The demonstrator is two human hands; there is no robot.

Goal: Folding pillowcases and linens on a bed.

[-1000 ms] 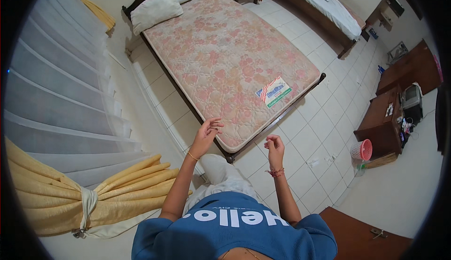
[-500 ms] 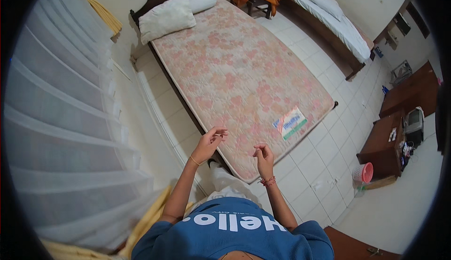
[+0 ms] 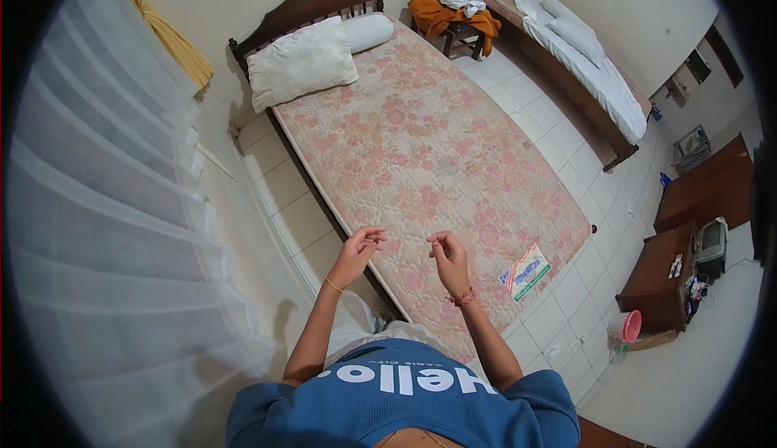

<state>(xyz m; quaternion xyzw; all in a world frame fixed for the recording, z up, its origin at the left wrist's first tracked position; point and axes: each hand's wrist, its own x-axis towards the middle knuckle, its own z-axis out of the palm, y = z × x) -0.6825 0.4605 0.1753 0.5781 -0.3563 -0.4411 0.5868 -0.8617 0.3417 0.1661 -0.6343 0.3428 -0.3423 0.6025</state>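
Note:
Both my hands are held over the foot end of a bare mattress (image 3: 421, 165) with a faded pink floral pattern. My left hand (image 3: 356, 255) is near its left edge, fingers loosely bent and apart, with nothing in them. Level with it, my right hand (image 3: 447, 260) is also empty, its fingers half curled toward the left. A colourful label (image 3: 526, 273) lies flat on the mattress near its lower right corner. At the head end, a white pillow (image 3: 301, 63) and a white bolster (image 3: 368, 33) rest against the dark wooden headboard (image 3: 312, 7).
A sheer white curtain (image 3: 121, 205) hangs at left. Beyond the mattress, a chair (image 3: 457, 31) bears orange and white cloth, beside a second bed (image 3: 575, 67). Along the right wall are a brown cabinet (image 3: 660, 274), a small television (image 3: 712, 242) and a pink-rimmed basket (image 3: 623, 326). White tiles cover the floor.
The view has tilted up and shifted, so the beds sit lower in the picture. My right hand has risen slightly and come closer to my left, which has hardly moved.

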